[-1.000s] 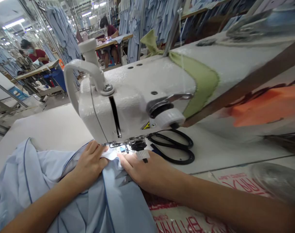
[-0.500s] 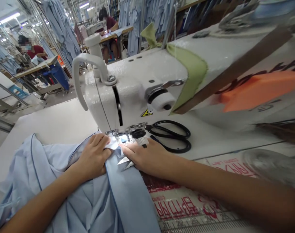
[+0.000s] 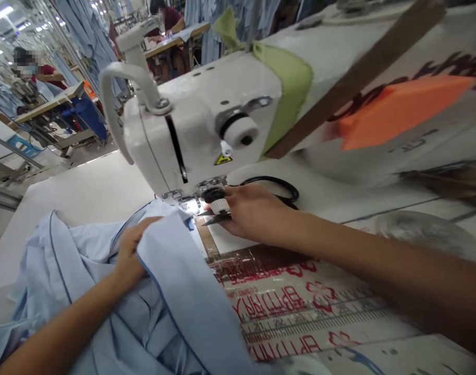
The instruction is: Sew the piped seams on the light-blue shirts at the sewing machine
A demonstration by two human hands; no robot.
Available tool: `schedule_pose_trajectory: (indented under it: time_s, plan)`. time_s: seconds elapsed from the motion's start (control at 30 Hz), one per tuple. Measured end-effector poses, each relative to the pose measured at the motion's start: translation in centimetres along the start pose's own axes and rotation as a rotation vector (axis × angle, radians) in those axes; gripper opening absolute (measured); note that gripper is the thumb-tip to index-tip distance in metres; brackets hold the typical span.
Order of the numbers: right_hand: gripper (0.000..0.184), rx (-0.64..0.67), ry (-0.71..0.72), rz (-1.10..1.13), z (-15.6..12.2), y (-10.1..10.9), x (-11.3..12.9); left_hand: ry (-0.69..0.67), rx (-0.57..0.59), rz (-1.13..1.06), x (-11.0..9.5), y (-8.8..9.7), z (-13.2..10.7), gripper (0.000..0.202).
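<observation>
A white sewing machine [image 3: 198,130] stands on the table, its needle area lit. A light blue garment with dark blue piping [image 3: 171,291] lies in front of it. My left hand [image 3: 130,255] is closed on a fold of this garment and lifts it a little left of the needle. My right hand [image 3: 253,211] is closed on small thread snips [image 3: 214,214], their blades pointing left at the fabric under the presser foot.
Black scissors [image 3: 279,186] lie behind my right hand. A printed ruler sheet with red letters [image 3: 296,307] covers the table on the right. An orange piece [image 3: 394,109] and a green cloth [image 3: 288,88] sit on the machine. Other people sew at tables at the back left.
My left hand has pulled back from the needle and lifted the garment. My right hand has risen off the fabric and brought the snips up to the presser foot. The view has shifted.
</observation>
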State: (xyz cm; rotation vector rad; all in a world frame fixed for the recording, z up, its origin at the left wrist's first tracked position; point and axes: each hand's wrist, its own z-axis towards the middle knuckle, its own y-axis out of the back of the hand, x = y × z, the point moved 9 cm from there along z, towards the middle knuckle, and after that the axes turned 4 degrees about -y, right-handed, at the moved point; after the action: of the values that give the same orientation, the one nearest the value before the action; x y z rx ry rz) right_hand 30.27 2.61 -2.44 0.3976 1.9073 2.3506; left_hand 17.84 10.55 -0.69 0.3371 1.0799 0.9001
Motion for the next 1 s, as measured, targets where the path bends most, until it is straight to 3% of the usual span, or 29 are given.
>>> schedule_pose_trajectory:
  time_s: [0.1,0.23,0.37,0.53,0.67,0.73,0.83,0.9,1.0]
  plan:
    - [0.025,0.045,-0.009,0.155,-0.1,-0.7,1.2,0.098,-0.07,-0.046,2.1,1.0,-0.5,0.019]
    - [0.022,0.089,0.031,0.042,0.0,-1.9,2.9,0.008,-0.022,-0.059,1.3,0.3,-0.3,0.017]
    - [0.024,0.032,0.114,-0.101,-0.2,-1.4,2.9,-0.178,0.099,-0.009,-0.8,-0.9,-0.2,0.02]
    - [0.028,0.009,0.02,-0.175,0.7,-0.5,-0.2,-0.491,0.328,0.265,-3.1,-3.2,-1.7,0.025]
    - [0.018,0.048,0.038,-0.203,0.7,-0.9,-0.7,-0.616,0.378,0.438,-4.4,-4.3,-2.7,0.024]
    - [0.016,0.065,0.121,-0.167,0.1,-1.0,0.4,-0.621,0.364,0.431,-4.9,-4.6,-2.8,0.025]
    - [0.032,0.083,0.24,-0.114,-0.9,-1.2,2.5,-0.516,0.332,0.435,-4.5,-5.0,-2.2,0.03]
    - [0.032,0.062,0.247,-0.142,-1.1,-1.4,3.2,-0.46,0.322,0.471,-4.0,-5.2,-1.8,0.03]
    - [0.031,-0.023,0.21,-0.151,-1.0,-1.4,3.2,-0.523,0.328,0.451,-4.4,-5.0,-1.6,0.024]
